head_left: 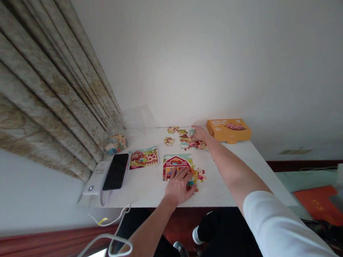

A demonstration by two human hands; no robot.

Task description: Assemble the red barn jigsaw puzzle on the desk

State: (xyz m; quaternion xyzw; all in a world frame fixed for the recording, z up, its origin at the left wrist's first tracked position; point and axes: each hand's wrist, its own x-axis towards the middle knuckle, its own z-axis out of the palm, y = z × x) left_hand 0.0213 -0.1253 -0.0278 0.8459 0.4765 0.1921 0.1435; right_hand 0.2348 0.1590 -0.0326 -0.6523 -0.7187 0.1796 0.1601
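My left hand [179,184] lies flat with fingers spread on a partly joined jigsaw puzzle [177,159], which shows a red barn. Joined pieces with a pink animal [201,174] stick out at its right side. Farther back, my right hand [200,133] reaches into a group of loose puzzle pieces [195,144]. Its fingers are bent together at a light blue puzzle piece [191,132], partly hidden by the hand. More loose pieces [169,141] lie to the left of that group. A picture card [144,158] with the barn and a cow lies left of the puzzle.
An orange box [229,130] stands at the back right of the white table [152,188]. At left are a black phone [116,171], a white device [95,179] with a cable [113,219], and a clear bag of pieces [116,143] beside the curtain [54,73]. A wall closes off the back.
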